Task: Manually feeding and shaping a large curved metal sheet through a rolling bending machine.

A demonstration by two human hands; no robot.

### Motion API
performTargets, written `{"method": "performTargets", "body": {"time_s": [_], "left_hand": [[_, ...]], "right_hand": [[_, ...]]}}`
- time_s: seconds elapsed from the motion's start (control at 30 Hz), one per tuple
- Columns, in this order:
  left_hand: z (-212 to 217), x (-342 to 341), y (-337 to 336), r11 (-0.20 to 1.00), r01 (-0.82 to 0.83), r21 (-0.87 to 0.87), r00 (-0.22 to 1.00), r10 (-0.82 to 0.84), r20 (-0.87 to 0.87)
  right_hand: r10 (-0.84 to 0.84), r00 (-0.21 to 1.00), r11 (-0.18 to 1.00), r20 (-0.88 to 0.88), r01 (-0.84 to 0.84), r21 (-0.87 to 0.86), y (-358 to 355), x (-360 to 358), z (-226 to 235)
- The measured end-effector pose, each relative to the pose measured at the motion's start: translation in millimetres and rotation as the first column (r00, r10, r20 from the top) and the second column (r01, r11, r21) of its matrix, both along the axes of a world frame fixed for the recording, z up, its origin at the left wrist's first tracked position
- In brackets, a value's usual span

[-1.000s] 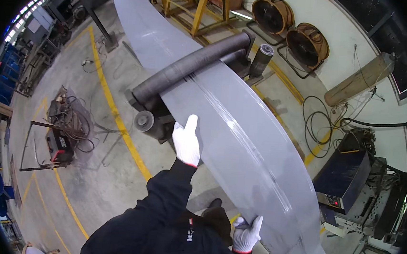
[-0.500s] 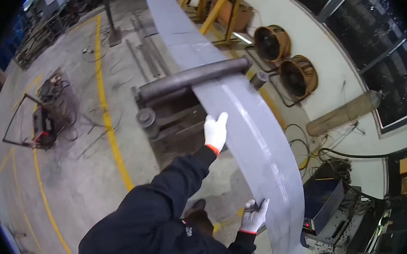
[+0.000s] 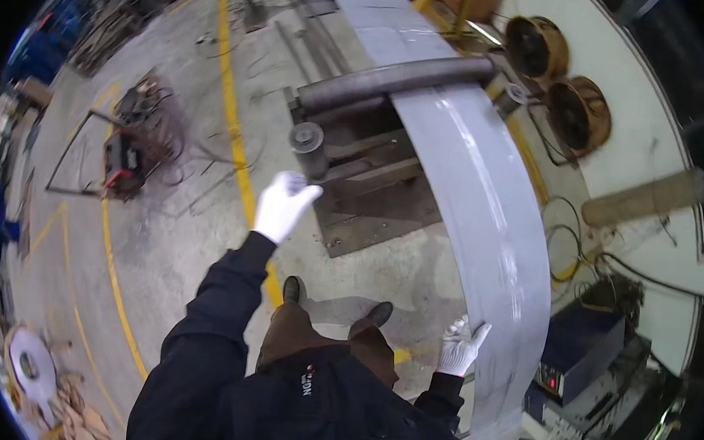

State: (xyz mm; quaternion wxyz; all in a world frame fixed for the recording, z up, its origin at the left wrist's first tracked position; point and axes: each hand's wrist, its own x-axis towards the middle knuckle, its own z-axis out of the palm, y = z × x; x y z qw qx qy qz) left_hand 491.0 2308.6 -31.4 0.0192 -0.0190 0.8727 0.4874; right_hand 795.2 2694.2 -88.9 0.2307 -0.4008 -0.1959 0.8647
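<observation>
A long grey metal sheet point(image 3: 492, 231) runs from the far top of the view, under a thick horizontal steel roller point(image 3: 396, 83), and curves down along my right side. My right hand point(image 3: 461, 346), in a white knit glove, is at the sheet's left edge near its close end. Its fingers are curled and the thumb lies over the edge. My left hand point(image 3: 281, 206), also white-gloved, hangs in the air left of the sheet, near a short upright roller point(image 3: 308, 146). Its fingers bend loosely, the thumb points right, and nothing shows in it.
The rollers stand on a steel base point(image 3: 377, 222). Two round fans point(image 3: 579, 118) and a gas cylinder point(image 3: 647, 198) are by the right wall. A blue machine box point(image 3: 582, 346) sits close to the sheet's right edge. A welding cart point(image 3: 125, 161) and cables stand at left.
My left hand has left the sheet's edge and moved left, into the air. My right hand stays at the edge. The view has shifted, now showing my feet.
</observation>
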Motion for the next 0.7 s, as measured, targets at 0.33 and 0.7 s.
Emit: {"method": "performTargets", "body": {"time_s": [0.33, 0.7], "left_hand": [[5, -81, -19, 0.919, 0.294, -0.261, 0.945, -0.32, -0.063], [-16, -94, -12, 0.902, 0.339, -0.266, 0.922, -0.374, -0.095]], "right_hand": [[-0.226, 0.974, 0.953, -0.004, 0.222, 0.205, 16, 3, 17], [0.05, 0.731, 0.713, 0.681, -0.504, 0.488, -28, -23, 120]]}}
